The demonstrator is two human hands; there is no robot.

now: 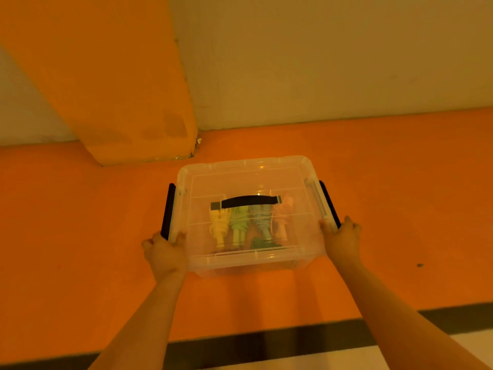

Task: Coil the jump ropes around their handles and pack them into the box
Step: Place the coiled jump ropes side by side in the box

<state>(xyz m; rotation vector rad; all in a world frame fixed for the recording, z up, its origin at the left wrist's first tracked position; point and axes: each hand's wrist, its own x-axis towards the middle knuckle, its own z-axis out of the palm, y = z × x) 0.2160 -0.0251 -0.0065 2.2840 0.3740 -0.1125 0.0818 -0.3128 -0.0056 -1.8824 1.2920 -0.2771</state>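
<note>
Clear lidded plastic box [248,166] of coiled coloured jump ropes [237,225] — probably light, stiff, slick-walled — left grip [165,252] and right grip [342,239] curl round its near side edges.

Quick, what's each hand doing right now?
Left hand: closed, gripping the left edge of the clear box, by its black latch.
Right hand: closed, gripping the clear box's right edge.
</note>
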